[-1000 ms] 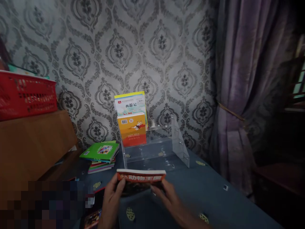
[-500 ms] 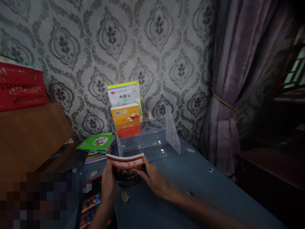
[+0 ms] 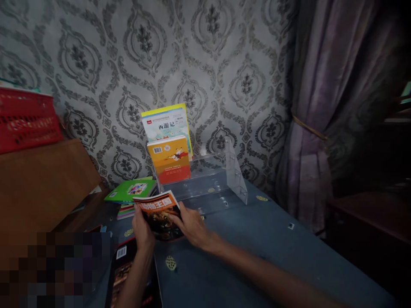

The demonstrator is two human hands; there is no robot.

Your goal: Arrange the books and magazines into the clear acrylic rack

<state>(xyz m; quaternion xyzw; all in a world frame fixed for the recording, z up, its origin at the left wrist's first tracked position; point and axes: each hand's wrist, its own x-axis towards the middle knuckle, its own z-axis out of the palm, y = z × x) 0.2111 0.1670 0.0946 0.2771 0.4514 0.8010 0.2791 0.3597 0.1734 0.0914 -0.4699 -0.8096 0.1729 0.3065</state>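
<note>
Both of my hands hold a dark book with an orange title band (image 3: 163, 220) between them, its cover tilted up toward me. My left hand (image 3: 143, 229) grips its left edge. On the right edge, my right hand (image 3: 194, 226) is closed, the thumb lying over the cover. Just beyond stands a clear acrylic book rack (image 3: 236, 175). In its left part an orange book (image 3: 171, 160) leans in front of a pale blue-and-white book (image 3: 165, 126) with a yellow one behind. Under my left forearm lies another dark book (image 3: 120, 267) with a barcode.
A stack of books topped by a green one (image 3: 123, 192) lies left of the rack. Further left, a red plastic basket (image 3: 28, 122) rests on a brown box (image 3: 48, 179). Patterned wallpaper is behind the blue-covered table (image 3: 257, 256); a curtain (image 3: 313, 171) hangs at right.
The held book has been raised slightly and tilted, so more of its cover shows. Both hands have moved up and a little left with it. The camera view has shifted slightly.
</note>
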